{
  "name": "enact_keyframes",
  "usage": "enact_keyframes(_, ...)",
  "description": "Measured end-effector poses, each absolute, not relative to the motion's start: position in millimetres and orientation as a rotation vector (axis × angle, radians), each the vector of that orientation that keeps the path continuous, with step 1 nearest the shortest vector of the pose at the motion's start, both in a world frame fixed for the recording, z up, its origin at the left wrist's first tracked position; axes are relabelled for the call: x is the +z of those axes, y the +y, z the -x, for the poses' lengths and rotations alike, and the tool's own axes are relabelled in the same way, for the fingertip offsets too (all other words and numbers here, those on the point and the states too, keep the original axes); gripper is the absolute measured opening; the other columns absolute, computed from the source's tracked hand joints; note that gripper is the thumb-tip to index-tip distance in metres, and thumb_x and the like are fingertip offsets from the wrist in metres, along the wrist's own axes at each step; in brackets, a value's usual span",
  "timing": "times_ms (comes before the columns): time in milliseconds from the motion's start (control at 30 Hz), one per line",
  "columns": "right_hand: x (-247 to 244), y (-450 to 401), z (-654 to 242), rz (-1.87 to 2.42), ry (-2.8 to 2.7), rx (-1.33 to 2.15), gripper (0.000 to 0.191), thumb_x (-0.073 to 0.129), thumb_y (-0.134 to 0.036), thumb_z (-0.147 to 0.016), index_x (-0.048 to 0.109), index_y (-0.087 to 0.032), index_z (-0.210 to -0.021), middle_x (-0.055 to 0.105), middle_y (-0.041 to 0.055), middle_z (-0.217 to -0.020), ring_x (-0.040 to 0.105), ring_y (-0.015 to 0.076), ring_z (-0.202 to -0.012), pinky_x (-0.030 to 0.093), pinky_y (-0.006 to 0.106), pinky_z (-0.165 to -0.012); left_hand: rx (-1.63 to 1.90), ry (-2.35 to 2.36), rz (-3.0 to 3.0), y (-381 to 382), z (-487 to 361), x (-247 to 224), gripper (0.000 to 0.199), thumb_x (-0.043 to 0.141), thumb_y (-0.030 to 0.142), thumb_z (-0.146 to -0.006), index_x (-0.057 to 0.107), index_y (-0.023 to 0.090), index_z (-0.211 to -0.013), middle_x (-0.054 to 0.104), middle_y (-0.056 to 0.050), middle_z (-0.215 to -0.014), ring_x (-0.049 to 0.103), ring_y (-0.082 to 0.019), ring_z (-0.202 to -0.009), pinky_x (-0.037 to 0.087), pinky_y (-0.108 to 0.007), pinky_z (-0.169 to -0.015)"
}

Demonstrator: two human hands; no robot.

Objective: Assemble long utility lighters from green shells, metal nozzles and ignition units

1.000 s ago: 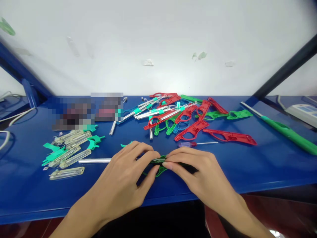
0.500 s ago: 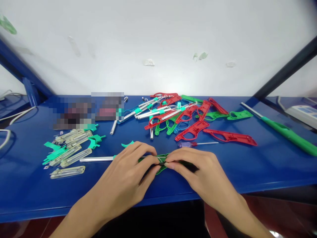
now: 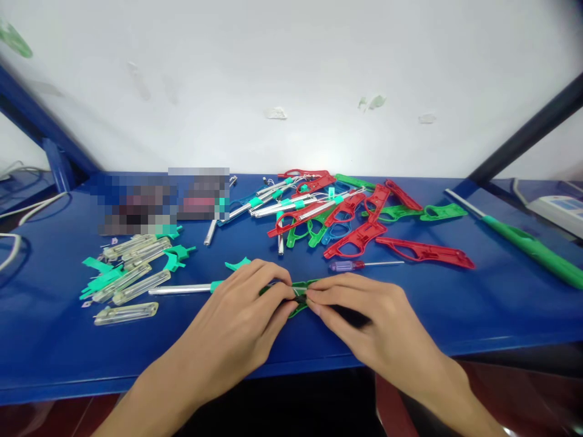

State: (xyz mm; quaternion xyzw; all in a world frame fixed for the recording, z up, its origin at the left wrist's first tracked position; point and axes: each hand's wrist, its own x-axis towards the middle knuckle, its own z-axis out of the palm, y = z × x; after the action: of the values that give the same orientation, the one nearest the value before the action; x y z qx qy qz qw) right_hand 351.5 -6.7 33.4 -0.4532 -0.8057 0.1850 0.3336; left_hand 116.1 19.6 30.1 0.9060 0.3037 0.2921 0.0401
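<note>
A half-shell green lighter casing (image 3: 301, 285) lies low over the front of the table, largely covered by my fingers. From its left end a silver lighter tube (image 3: 180, 290) with a teal collar sticks out. My left hand (image 3: 248, 309) is closed on the casing, thumb and fingertips pinched near its middle. Facing it, my right hand (image 3: 359, 303) pinches at a small black part (image 3: 301, 298) with a thin white wire, inside the casing. Exactly how the fingertips grip that part is hidden.
Clear fuel tanks (image 3: 141, 286) and teal triggers (image 3: 104, 280) are heaped left. Behind my hands lie red casings (image 3: 355, 238), green casings and silver tubes with wires. A purple-handled screwdriver (image 3: 346, 266) sits nearby, and a whole green lighter (image 3: 532, 246) at right. The table's front edge (image 3: 314, 366) is close.
Both hands stay at the casing with almost the same grip. My right fingers have shifted very slightly around the black part. The whole view has moved a little.
</note>
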Motion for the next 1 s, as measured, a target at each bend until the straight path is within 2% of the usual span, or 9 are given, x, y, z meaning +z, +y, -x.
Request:
enact_keyframes(133, 36, -8, -356, 1.106, -2.302, 0.325, 0.025, 0.059, -0.020, -0.106, 0.078, -0.025, -0.121, 0.082, 0.0038, -0.121, 0.078, 0.0214, -0.104, 0.063, 0.037, -0.098, 0.878, 0.955, -2.786, 19, -115, 28, 0.011, 0.055, 0.018, -0.107, 0.065, 0.016, -0.106, 0.069, -0.006, -0.110, 0.064, -0.020, -0.103, 0.054, -0.038, -0.092)
enact_keyframes(233, 37, -8, -358, 1.108, -2.364, 0.272, 0.027, 0.056, -0.020, -0.108, 0.076, -0.023, -0.125, 0.081, 0.0053, -0.123, 0.077, 0.0219, -0.106, 0.063, 0.040, -0.100, 0.875, 0.967, -2.791, 18, -114, 26, 0.010, 0.055, 0.018, -0.107, 0.065, 0.017, -0.108, 0.068, -0.006, -0.111, 0.064, -0.020, -0.105, 0.054, -0.039, -0.094)
enact_keyframes(567, 33, -1, -365, 1.054, -2.270, 0.389, 0.023, 0.062, -0.016, -0.106, 0.078, -0.024, -0.120, 0.083, -0.0022, -0.119, 0.079, 0.0161, -0.107, 0.062, 0.027, -0.099, 0.887, 0.978, -2.818, 20, -117, 26, 0.008, 0.055, 0.018, -0.107, 0.063, 0.017, -0.107, 0.067, -0.005, -0.111, 0.065, -0.019, -0.101, 0.053, -0.039, -0.092)
enact_keyframes(1000, 33, 0, -364, 1.043, -2.235, 0.401, 0.020, 0.068, -0.018, -0.104, 0.076, -0.026, -0.120, 0.083, -0.0057, -0.117, 0.079, 0.0114, -0.102, 0.056, 0.020, -0.098, 0.886, 0.975, -2.820, 19, -117, 27, 0.006, 0.056, 0.018, -0.107, 0.062, 0.017, -0.109, 0.067, -0.005, -0.111, 0.065, -0.019, -0.101, 0.053, -0.038, -0.091)
